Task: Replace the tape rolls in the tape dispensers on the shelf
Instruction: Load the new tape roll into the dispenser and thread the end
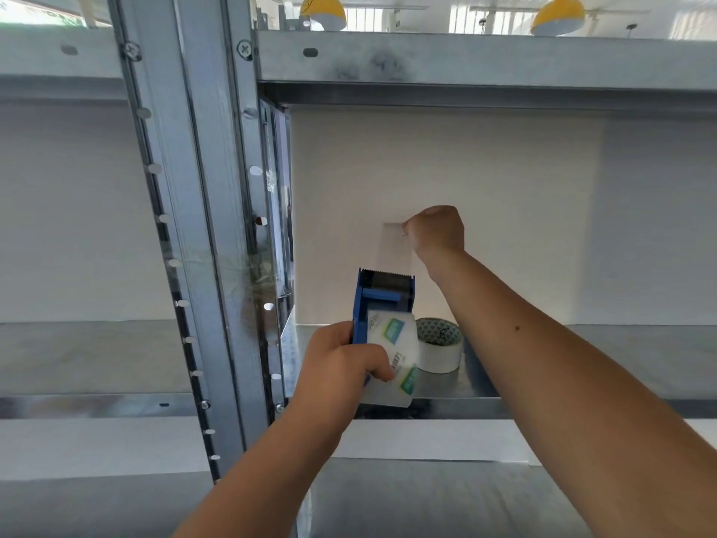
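While the tape is being pulled out, this is how things stand.

Tape dispenser [382,304]: blue, with a toothed cutter on top and a clear side plate that has green labels. It is held up in the air, just above the front edge of the shelf [582,405].

Tape strip [394,246]: clear and thin. It runs from the cutter up to the pinching fingers. It looks stretched flat.

Left hand [341,363]: wrapped tight around the bottom of the dispenser, fingers pressed on the clear side.

Right hand [434,229]: raised above the dispenser, fingers pinched together on the top end of the strip.

Spare roll [440,345]: white, with a patterned inside. It lies flat on the shelf, just behind the dispenser and near the shelf's left end.

Done, as far as I can judge: a roll seems to be inside this dispenser, because tape comes out over the cutter. The roll itself is hard to see behind the plate.

Left to do, I think: tear the strip on the teeth and set the dispenser back on the shelf. I see no other dispensers, so I cannot tell how many more need new rolls.

Shelf post [201,227]: grey metal with holes, standing to the left.
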Demonstrator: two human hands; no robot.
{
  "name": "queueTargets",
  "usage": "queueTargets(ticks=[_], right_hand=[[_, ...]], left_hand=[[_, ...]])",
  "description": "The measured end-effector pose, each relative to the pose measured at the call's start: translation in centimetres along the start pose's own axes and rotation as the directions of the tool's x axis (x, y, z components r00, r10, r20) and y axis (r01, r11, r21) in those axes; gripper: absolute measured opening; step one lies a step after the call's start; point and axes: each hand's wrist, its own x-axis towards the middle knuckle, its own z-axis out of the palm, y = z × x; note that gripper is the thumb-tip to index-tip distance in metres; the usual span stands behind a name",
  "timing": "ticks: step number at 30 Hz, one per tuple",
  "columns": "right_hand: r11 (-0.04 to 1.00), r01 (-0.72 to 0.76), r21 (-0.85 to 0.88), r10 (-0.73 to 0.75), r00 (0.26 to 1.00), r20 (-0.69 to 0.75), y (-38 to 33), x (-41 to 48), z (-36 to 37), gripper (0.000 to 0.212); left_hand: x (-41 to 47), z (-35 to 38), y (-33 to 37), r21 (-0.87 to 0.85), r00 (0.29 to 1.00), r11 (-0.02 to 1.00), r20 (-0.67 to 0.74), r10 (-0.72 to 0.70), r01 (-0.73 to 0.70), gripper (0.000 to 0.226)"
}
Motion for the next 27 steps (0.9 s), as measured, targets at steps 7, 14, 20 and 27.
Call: queueTargets(ticks=[7, 14, 20, 27], right_hand=[[0.969, -0.211, 0.13, 0.176, 0.956, 0.234, 2.0, -2.6, 0.6, 0.021], [0.844, -0.36, 0.397, 0.218, 0.908, 0.358, 3.5, -3.8, 1.4, 0.047], [0.836, -0.303, 0.457, 0.119, 0.914, 0.388, 4.6, -6.1, 0.5, 0.036], [0.655, -0.4, 0.641, 0.016, 0.855, 0.518, 6.9, -8.3, -0.6, 0.019]], left_hand=[[0.3, -1.1, 0.0, -0.241, 0.998, 0.969, -0.001, 0.063, -0.062, 0.025], [0.5, -1.4, 0.8, -0.362, 0.989, 0.925, 0.05, 0.141, -0.114, 0.047], [0.6, -1.4, 1.3, -0.424, 0.989, 0.9, 0.062, 0.137, -0.099, 0.048], [0.8, -2.4, 2.4, -0.48, 0.993, 0.873, 0.024, 0.117, -0.091, 0.066]])
